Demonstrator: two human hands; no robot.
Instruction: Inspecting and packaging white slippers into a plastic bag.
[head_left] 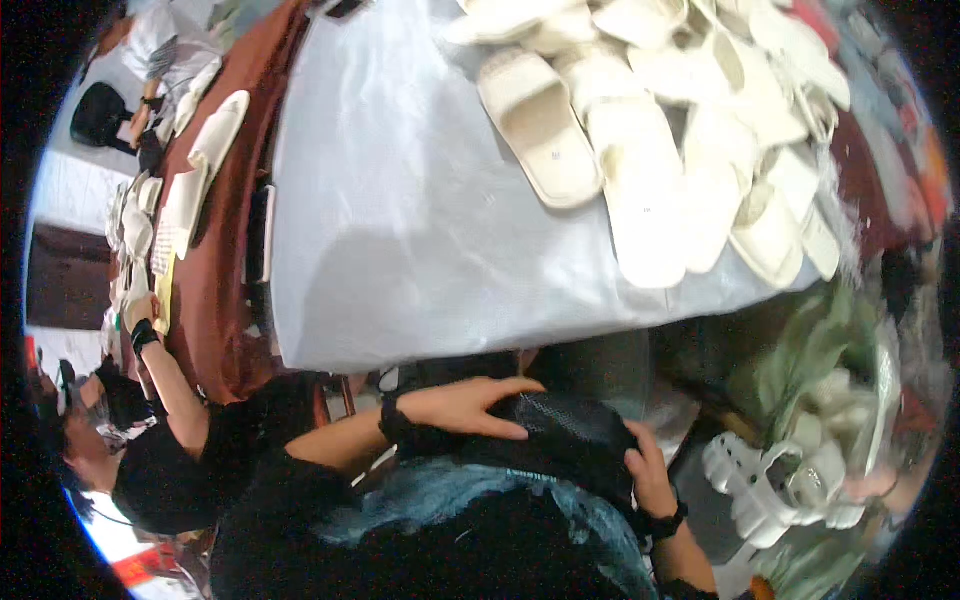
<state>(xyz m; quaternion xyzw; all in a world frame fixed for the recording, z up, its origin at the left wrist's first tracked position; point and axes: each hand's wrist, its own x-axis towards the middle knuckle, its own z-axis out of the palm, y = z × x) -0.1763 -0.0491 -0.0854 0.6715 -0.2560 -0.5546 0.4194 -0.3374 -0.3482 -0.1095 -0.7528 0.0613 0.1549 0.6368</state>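
At the far left, a co-worker's hand (140,309) with a black wristband reaches over a row of white footwear (138,225). To the right of this row, a long brown cloth (225,215) covers a table, and pale slippers (203,175) lie along it. Next comes a broad table under a pale grey sheet (375,200).

Near, below that table's front edge, the person's left hand (465,405) rests on the left part of a black mesh item (560,425), its thumb and fingers spread apart. The item lies between the two hands, close against the person's dark shirt (440,505). The right hand (652,470) bends its fingers against the item's right edge; whether they clamp on it cannot be told.

On the table's far right side, a heap of cream slippers (640,150) overlaps in layers, and the table's front edge stands between it and both hands. Farther right and nearer, white clogs with holes (760,515) sit just beside crumpled greenish plastic (825,345), beyond the right hand.
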